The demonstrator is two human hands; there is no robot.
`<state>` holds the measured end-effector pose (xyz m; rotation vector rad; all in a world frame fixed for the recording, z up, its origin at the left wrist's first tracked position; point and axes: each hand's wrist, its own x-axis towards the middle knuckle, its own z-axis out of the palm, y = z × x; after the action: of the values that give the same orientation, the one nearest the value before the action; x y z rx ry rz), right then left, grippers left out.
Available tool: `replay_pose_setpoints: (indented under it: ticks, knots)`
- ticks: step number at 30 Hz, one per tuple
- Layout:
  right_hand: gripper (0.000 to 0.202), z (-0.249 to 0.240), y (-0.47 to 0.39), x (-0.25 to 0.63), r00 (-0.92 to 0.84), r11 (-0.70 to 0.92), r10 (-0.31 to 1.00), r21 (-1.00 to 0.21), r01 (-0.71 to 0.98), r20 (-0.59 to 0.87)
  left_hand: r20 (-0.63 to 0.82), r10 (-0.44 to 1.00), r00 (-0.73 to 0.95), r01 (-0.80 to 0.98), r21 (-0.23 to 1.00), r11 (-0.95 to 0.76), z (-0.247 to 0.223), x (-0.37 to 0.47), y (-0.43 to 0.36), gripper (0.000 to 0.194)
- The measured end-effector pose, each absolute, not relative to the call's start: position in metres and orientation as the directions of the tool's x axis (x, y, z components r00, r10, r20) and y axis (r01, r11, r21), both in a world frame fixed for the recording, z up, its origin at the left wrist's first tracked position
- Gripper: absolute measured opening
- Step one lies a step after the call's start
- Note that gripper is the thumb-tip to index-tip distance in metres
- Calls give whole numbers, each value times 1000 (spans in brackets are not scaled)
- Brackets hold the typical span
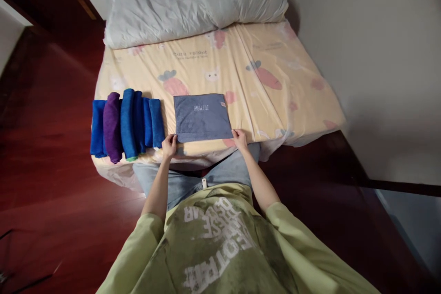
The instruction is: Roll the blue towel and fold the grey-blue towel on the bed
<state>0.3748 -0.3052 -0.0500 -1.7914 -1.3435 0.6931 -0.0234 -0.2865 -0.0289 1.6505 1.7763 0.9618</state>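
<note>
A grey-blue towel (203, 119) lies flat on the bed, with pale lettering and a small label at its upper right. Its near edge looks folded over in a narrow strip. My left hand (169, 145) pinches the near left corner, and my right hand (240, 139) pinches the near right corner. To the left, several rolled towels stand in a row: a purple rolled towel (113, 126) sits among blue ones, such as the blue rolled towel (128, 121) with a green edge.
The bed (275, 115) has a yellow sheet printed with carrots and rabbits. A bulky pale quilt (193, 0) lies along its far side. A wall (372, 73) rises on the right, and dark red flooring (44, 147) stretches to the left.
</note>
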Motion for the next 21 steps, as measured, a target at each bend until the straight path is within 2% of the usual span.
replay_pose_setpoints:
  ticks: [6, 10, 17, 21]
  knots:
    - [61, -49, -299, 373, 349, -211, 937, -811, 546, -8, 59, 990, -125, 636, 771, 35, -34, -30, -289, 39]
    - [53, -45, -299, 370, 375, -192, 927, -824, 533, 27, 84, 984, -159, 635, 771, 37, -36, -28, -287, 38]
    - [44, -48, -300, 371, 393, -223, 920, -796, 562, 19, 176, 967, -186, 660, 751, -9, -35, -25, -284, 29]
    - [38, -49, -299, 372, 404, -223, 914, -792, 568, 33, 156, 965, -211, 655, 756, 21, -34, -24, -281, 24]
